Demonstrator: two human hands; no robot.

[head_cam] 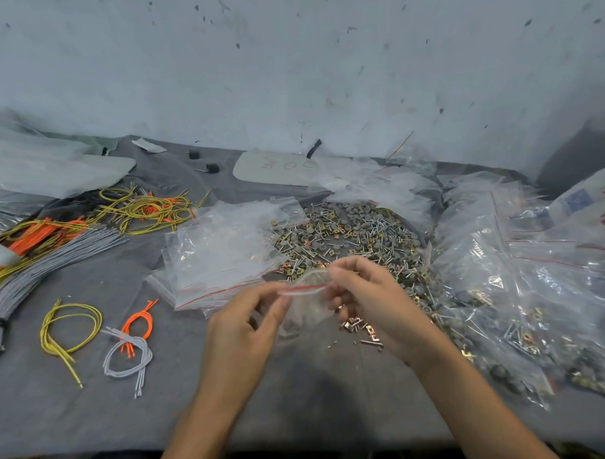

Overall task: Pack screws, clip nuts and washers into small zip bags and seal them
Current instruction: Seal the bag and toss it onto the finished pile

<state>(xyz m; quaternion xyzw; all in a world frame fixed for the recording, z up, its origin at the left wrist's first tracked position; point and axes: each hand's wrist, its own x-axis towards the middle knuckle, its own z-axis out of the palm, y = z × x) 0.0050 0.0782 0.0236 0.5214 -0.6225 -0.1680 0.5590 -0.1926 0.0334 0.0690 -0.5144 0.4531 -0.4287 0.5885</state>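
Observation:
A small clear zip bag with a red seal strip hangs between both hands above the grey cloth. My left hand pinches its left top corner. My right hand pinches the right end of the strip. Behind the hands lies a big heap of screws, clip nuts and washers. A few loose clip nuts and screws lie on the cloth under my right hand. A stack of empty zip bags sits to the left of the heap.
Filled zip bags pile up on the right. Bundles of yellow, orange and grey cords lie at the left, with small looped sets nearer the front. A white plate rests by the wall.

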